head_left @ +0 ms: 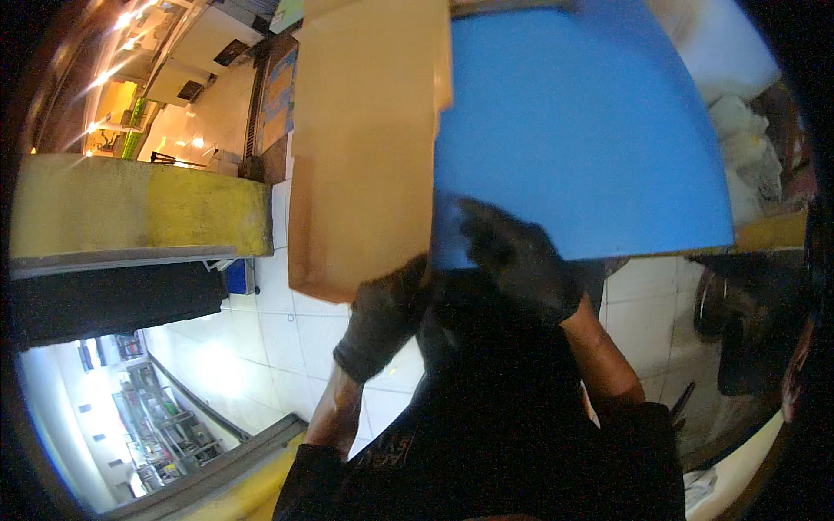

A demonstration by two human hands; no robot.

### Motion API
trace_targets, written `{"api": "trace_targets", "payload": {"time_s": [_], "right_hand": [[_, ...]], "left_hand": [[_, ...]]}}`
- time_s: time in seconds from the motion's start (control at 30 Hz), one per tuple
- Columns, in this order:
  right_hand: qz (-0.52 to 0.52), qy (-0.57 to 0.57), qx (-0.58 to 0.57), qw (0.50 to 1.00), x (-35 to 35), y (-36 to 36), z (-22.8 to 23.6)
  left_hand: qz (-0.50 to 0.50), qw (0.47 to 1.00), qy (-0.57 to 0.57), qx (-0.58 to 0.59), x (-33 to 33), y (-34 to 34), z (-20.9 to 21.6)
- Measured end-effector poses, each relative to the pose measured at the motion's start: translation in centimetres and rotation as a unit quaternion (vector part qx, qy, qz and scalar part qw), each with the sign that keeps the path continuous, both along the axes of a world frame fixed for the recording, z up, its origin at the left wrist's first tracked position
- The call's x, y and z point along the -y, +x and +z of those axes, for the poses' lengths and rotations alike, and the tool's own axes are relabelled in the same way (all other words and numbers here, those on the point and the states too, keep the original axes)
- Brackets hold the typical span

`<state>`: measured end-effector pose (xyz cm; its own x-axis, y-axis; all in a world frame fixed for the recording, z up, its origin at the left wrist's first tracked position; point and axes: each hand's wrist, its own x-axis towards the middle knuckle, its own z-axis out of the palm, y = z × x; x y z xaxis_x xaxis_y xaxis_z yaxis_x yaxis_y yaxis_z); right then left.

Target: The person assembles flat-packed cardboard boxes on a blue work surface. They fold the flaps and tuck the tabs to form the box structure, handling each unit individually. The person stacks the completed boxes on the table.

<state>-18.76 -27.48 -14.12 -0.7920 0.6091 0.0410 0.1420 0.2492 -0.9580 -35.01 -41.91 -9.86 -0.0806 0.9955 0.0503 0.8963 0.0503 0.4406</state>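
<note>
A long piece of brown cardboard (365, 156) hangs out past the left edge of a blue tabletop (582, 130). It looks like a flattened box; its side edges are uneven. My left hand (382, 317), in a dark glove, grips its near right corner, with the fingertips partly hidden. Over the near left part of the blue surface is my right hand (517, 252), also gloved. Its index finger stretches toward the cardboard's edge, and nothing shows in it. The fingers are slightly blurred, so I cannot tell whether they touch the blue top.
White plastic bags (747, 148) lie beyond the table's right side. A dark chair (730, 321) stands at the right on white floor tiles (261, 339). To the left is a yellow-painted ledge (208, 208), with a small blue box (241, 277) near its end.
</note>
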Motion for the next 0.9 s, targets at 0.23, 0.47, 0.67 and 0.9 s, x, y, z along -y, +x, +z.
{"api": "trace_targets", "payload": {"time_s": [0.23,0.47,0.67,0.9], "right_hand": [[-0.235,0.572,0.200,0.760,-7.1,4.9,3.7],[-0.001,0.365,0.186,0.912,-6.0,8.3,0.0],[-0.129,0.414,0.166,0.885,-4.6,3.7,-0.9],[-0.201,0.497,0.241,0.809,-3.3,2.7,0.6]], "left_hand": [[0.032,0.962,-0.215,-0.169,8.1,-4.2,3.6],[0.085,0.977,0.031,-0.194,4.5,-7.2,1.9],[-0.035,0.988,0.073,-0.131,-5.0,0.7,0.8],[-0.113,0.986,0.053,-0.111,-10.3,4.1,-4.5]]}}
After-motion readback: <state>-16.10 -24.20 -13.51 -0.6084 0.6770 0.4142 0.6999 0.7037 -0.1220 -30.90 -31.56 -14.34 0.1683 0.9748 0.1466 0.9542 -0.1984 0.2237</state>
